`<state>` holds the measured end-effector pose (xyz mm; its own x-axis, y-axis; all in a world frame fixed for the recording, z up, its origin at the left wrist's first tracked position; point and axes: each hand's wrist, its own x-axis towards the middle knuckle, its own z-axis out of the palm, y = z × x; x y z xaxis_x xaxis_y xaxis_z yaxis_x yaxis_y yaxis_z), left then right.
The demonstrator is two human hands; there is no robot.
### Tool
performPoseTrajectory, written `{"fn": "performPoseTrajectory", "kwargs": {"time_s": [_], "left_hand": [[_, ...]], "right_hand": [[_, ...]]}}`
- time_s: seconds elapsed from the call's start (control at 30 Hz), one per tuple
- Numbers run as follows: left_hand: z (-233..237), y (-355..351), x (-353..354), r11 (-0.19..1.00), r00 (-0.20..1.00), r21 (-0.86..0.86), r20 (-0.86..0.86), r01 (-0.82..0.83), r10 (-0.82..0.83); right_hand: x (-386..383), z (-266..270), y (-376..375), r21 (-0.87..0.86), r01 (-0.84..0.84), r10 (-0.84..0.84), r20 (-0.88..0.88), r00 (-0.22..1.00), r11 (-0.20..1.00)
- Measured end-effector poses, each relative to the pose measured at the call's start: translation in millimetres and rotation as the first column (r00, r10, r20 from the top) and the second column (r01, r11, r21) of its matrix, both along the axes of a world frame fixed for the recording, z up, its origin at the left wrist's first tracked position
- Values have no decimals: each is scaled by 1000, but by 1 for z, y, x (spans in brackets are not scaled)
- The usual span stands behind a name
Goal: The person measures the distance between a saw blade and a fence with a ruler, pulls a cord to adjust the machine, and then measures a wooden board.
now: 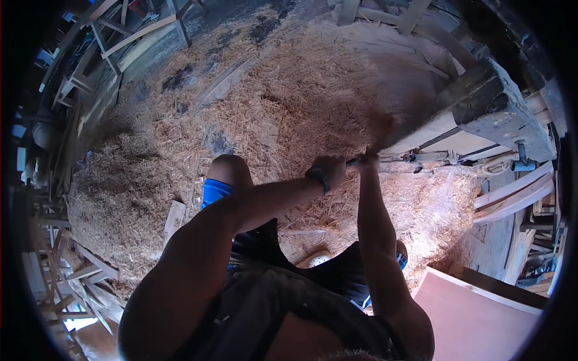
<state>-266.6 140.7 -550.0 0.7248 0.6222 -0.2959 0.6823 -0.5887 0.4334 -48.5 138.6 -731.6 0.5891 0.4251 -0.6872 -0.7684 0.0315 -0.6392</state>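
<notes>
My left hand (330,171), with a dark watch (318,177) at its wrist, is closed in front of my knees. Close on its right, my right hand (368,162) is closed too. A short dark tool handle (353,161) shows in the gap between them; the rest of it is hidden by my fingers, so I cannot tell its kind. Both hands are at the near end of a pale wooden beam (424,136), which reaches away to the right. A brown smear blurs the spot just above my right hand.
Wood shavings (253,114) cover the floor. A heavy block (512,120) with a metal vise handle (522,161) stands at the right. Curved boards (518,195) lie below it, and a framed pink panel (475,322) is at bottom right. Scrap wood (90,271) is piled left.
</notes>
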Motion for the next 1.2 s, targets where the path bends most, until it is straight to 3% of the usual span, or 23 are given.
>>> {"fn": "performPoseTrajectory", "kwargs": {"time_s": [0.03, 0.07, 0.1, 0.17, 0.23, 0.27, 0.3, 0.37, 0.43, 0.47, 0.53, 0.6, 0.67, 0.73, 0.77, 0.83, 0.9, 0.97, 1.03, 1.07, 1.1, 1.13, 1.2], "left_hand": [[-3, -20, -8, 997, 991, -47, 117, -53, 58], [-14, -22, -11, 997, 991, -54, 111, -63, 69], [-35, -21, -15, 997, 996, -48, 66, 58, -55], [-68, -2, -12, 976, 975, -16, -58, 216, -216], [-69, 46, 11, 977, 966, 27, -157, 211, -204], [-57, 63, 19, 984, 971, 46, -177, 170, -159], [-41, 66, 26, 986, 974, 42, -171, 161, -151], [-9, 62, 27, 975, 961, 84, -204, 207, -187], [0, 25, 5, 1000, 998, 19, 67, 12, -13], [-11, -1, -6, 1000, 994, 11, 110, 3, -4], [-43, -8, -14, 1000, 987, 10, 161, 25, -26], [-59, 6, -8, 972, 967, 25, -108, 236, -232], [-43, 43, 12, 975, 959, 19, -187, 221, -214], [-21, 63, 22, 977, 940, 10, -274, 213, -202], [-7, 66, 25, 982, 947, 9, -265, 190, -181], [-4, 54, 22, 994, 979, -21, -172, 107, -109], [-18, 4, 3, 995, 998, -90, -37, 42, -46], [-30, -15, -10, 990, 999, -130, 0, 45, -46], [-45, -11, -13, 970, 969, -149, -123, 195, -213], [-51, 3, -10, 957, 948, -86, -137, 276, -286], [-59, 23, 1, 957, 936, -67, -201, 282, -290], [-64, 43, 11, 955, 916, -50, -269, 294, -296], [-53, 71, 25, 938, 884, 64, -361, 341, -297]], "right_hand": [[10, 3, 7, 236, 10, 21, -130, 991, 972], [16, 10, 8, 455, 55, 70, -253, 965, 889], [13, 24, 2, 450, 53, 75, -262, 962, 892], [6, 69, -18, 864, 38, 199, -159, 967, 503], [-14, 95, -72, 777, 212, 93, -328, 940, 592], [-17, 74, -86, 833, -9, 101, -56, 993, 553], [-23, 61, -89, 623, -27, 32, 3, 999, 782], [-1, 3, -76, 520, -147, 180, -13, 984, 841], [8, -19, -24, 358, -99, 140, -91, 986, 929], [17, -18, 4, 343, -84, 128, -108, 986, 936], [26, 7, 19, 491, -96, 156, -83, 984, 866], [9, 67, -3, 712, -28, 115, -74, 991, 701], [-3, 100, -60, 778, 188, 133, -329, 935, 600], [-21, 77, -86, 735, 34, 35, -79, 996, 677], [-10, 42, -89, 671, -18, 99, -83, 992, 741], [-10, 7, -65, 336, 38, 7, -130, 991, 941], [-1, 5, -11, 37, 209, -194, -247, 949, 977], [7, 21, 18, 82, 145, -120, -251, 960, 986], [5, 57, 7, 126, 100, -67, -244, 967, 987], [-6, 92, -12, 429, 147, -33, -262, 964, 891], [-13, 114, -29, 692, 183, 9, -264, 964, 698], [-15, 109, -48, 697, 189, -6, -257, 967, 692], [-19, 70, -89, 773, 46, 61, -109, 992, 633]]}}
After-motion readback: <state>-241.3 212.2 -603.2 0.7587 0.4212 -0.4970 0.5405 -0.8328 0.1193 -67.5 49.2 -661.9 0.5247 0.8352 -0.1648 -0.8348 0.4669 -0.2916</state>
